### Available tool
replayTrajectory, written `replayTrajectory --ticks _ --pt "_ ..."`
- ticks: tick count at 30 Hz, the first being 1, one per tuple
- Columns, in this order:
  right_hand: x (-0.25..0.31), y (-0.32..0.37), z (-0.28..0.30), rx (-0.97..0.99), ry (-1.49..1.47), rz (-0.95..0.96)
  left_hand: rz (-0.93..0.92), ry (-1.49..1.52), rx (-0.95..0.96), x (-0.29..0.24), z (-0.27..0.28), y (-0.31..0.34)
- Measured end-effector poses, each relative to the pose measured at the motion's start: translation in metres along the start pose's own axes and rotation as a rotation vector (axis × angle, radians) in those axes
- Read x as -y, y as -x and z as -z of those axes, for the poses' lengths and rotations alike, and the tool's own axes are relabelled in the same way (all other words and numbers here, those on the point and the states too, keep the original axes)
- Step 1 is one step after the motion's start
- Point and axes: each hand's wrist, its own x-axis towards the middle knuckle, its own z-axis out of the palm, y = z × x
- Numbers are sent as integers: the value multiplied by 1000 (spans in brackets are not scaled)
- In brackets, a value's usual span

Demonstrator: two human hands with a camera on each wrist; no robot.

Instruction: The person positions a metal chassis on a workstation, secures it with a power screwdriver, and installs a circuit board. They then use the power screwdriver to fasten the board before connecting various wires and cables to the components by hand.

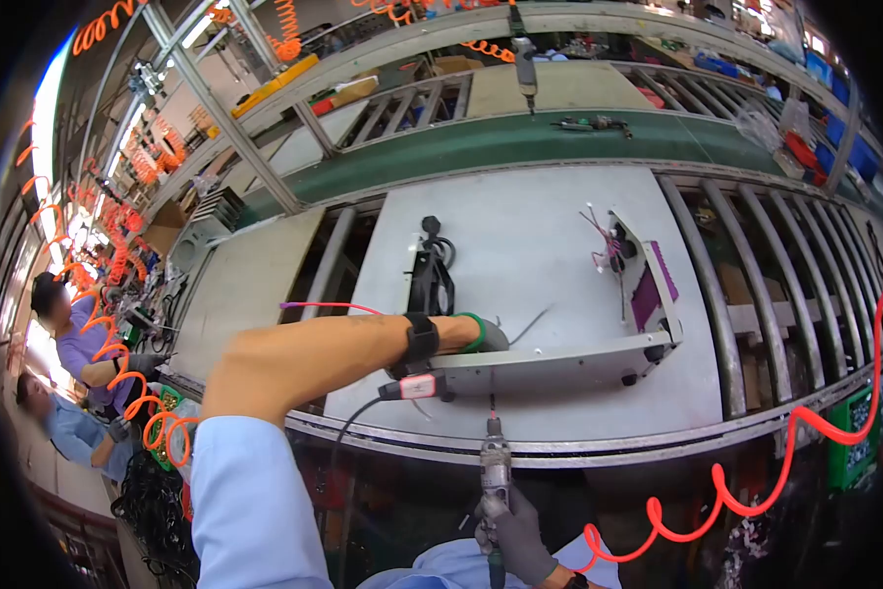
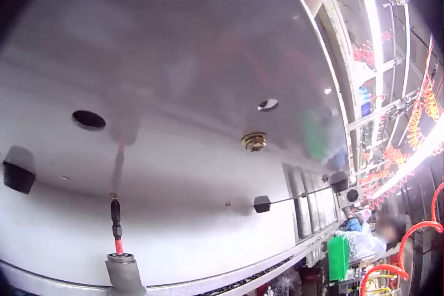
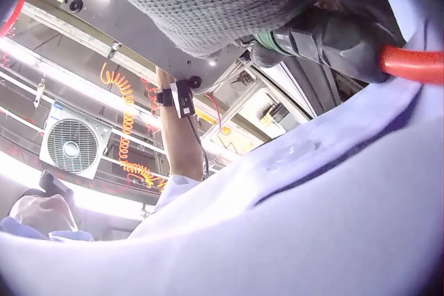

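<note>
A metal chassis (image 1: 550, 365) stands on the white board, its long panel towards me. My left hand (image 1: 493, 336), in a grey glove with a green cuff, reaches over that panel; its fingers are hidden behind it. Below, my gloved right hand (image 1: 520, 540) grips a power screwdriver (image 1: 496, 461) with a red air hose (image 3: 413, 64) at its tail. The driver's bit (image 2: 116, 220) points at the panel, its tip right at a small brass-coloured screw (image 2: 114, 195). Holes, a brass fitting (image 2: 254, 141) and black rubber feet (image 2: 19, 176) show on the panel's face.
A coiled black power cord (image 1: 434, 280) lies at the chassis's left end, and a purple part (image 1: 655, 287) stands at its right. Metal rollers (image 1: 756, 285) flank the white board (image 1: 520, 211). Another driver (image 1: 526, 74) hangs overhead. Two people work at the left.
</note>
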Motion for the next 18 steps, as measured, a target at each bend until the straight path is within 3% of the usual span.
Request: replayTrajectory --ticks 6,13,18 --pt "-5 0 -11 -17 -38 34 119 22 51 1 0 -4" --pt "-10 -1 -14 -39 -12 60 231 495 5 8 -5 -11" --pt "-9 0 -15 -49 44 60 167 407 -34 23 -2 -9"
